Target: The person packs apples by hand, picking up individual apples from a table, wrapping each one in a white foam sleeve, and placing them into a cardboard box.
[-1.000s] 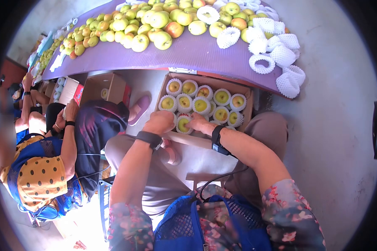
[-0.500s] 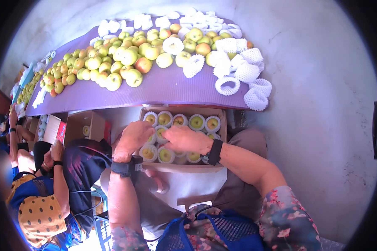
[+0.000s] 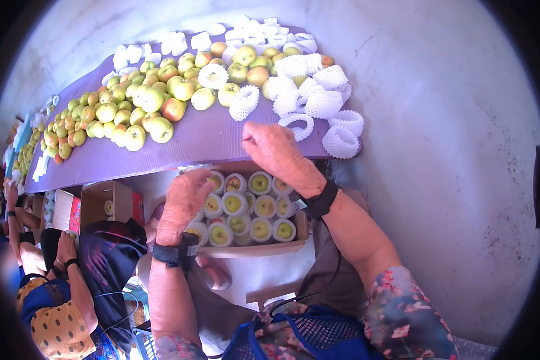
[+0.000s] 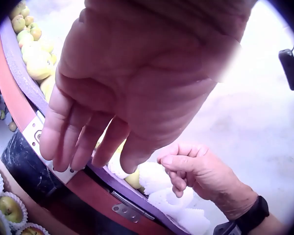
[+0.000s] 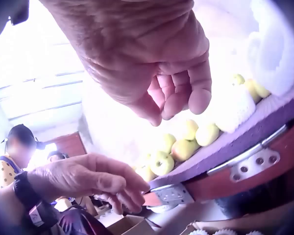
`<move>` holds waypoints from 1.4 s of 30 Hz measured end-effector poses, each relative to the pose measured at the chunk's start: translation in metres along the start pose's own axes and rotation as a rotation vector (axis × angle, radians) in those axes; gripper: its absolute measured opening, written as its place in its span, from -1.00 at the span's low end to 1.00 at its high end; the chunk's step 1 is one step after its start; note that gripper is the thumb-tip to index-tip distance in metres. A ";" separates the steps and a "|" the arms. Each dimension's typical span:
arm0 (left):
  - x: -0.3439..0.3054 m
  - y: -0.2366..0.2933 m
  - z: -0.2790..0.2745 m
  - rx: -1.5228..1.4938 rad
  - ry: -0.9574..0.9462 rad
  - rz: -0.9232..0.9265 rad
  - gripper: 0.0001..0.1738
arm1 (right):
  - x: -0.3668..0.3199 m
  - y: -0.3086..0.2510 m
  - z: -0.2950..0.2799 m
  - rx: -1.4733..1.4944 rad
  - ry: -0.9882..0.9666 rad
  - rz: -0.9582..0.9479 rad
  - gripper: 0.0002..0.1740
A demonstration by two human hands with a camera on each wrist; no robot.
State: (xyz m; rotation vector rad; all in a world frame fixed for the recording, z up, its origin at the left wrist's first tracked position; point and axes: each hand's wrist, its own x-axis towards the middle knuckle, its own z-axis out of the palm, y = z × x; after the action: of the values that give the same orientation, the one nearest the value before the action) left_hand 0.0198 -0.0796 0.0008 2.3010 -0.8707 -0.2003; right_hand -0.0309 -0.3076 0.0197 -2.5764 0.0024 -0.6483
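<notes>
At the far left another person (image 3: 60,318) sits low beside a small box (image 3: 111,203), and above them loose fruit (image 3: 152,99) lies in a long heap on the purple mat (image 3: 210,137). Our left hand (image 3: 186,198) hangs over the left end of the box (image 3: 252,248), fingers straight and slack, palm down, holding nothing. Half a second ago both hands were down among the wrapped fruit (image 3: 259,183). Since then the right hand (image 3: 273,145) has lifted clear and now sits up at the mat's near edge, just above the box's far rim. Its fingers are curled in against the thumb, and we see nothing held in them from any view. From that we judge that the last piece is settled in its row and needs no more steadying, since neither hand touches the fruit. The box stands below the table's edge, in front of our knees, with its open top facing up. Its long axis runs left to right, roughly parallel to the mat's edge. Each fruit sits with its bare top showing upward through the mouth of its sleeve. To the right of the raised hand, empty foam nets (image 3: 341,141) lie piled on the mat, near it but apart from it.
</notes>
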 end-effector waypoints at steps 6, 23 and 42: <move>0.013 0.012 0.019 -0.021 -0.020 0.016 -0.70 | -0.010 0.030 -0.029 -0.401 0.069 0.027 -0.89; 0.016 -0.006 -0.008 -0.564 0.136 -0.179 -0.74 | -0.001 0.028 -0.021 -0.378 0.043 -0.179 -0.79; 0.001 -0.016 -0.020 -0.350 0.303 -0.285 -0.58 | -0.007 -0.053 0.062 0.008 -0.107 -0.781 -0.85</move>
State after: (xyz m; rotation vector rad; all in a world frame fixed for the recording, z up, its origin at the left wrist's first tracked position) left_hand 0.0362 -0.0600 0.0062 2.0443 -0.3239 -0.1112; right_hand -0.0158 -0.2317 -0.0073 -2.5520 -1.0745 -0.7559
